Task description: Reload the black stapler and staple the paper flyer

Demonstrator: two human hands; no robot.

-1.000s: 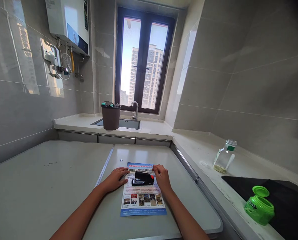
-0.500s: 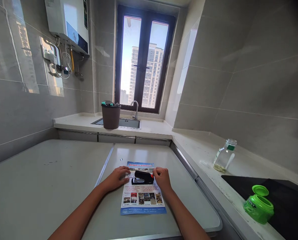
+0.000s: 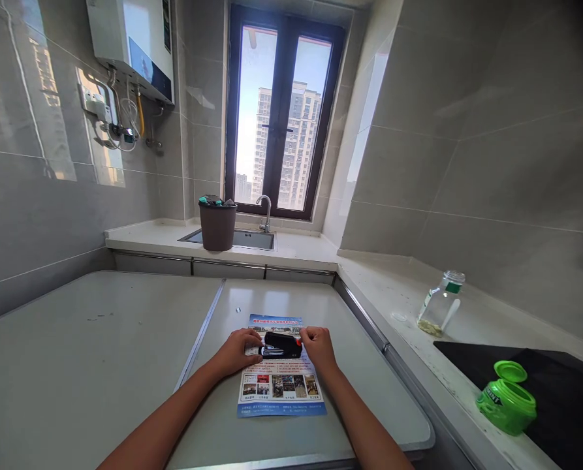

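Note:
A black stapler (image 3: pixel 282 346) lies sideways on a printed leaflet (image 3: pixel 281 409), with its top arm slightly raised and its silver inner rail showing. My left hand (image 3: pixel 237 352) is at the stapler's left end. Its thumb and forefinger are apart, with the tip of the base near or between them; whether they touch it is unclear. At the other end, my right hand (image 3: pixel 319 346) has its fingers curled closed on the stapler's rear, beside a small red part. Its thumb and finger partly cover that end.
The leaflet lies on a pale folding table (image 3: pixel 139 352) with a metal seam. A brown bin (image 3: pixel 217 228) stands by the sink (image 3: pixel 254 241). Along the right counter are a glass bottle (image 3: pixel 438 307) and an open green jar (image 3: pixel 506 408). A tiny scrap (image 3: pixel 238 310) lies beyond the leaflet.
My left hand has moved right, bringing its fingertips up to the stapler's left end. My right hand stays at the rear end. The stapler is almost in the same place.

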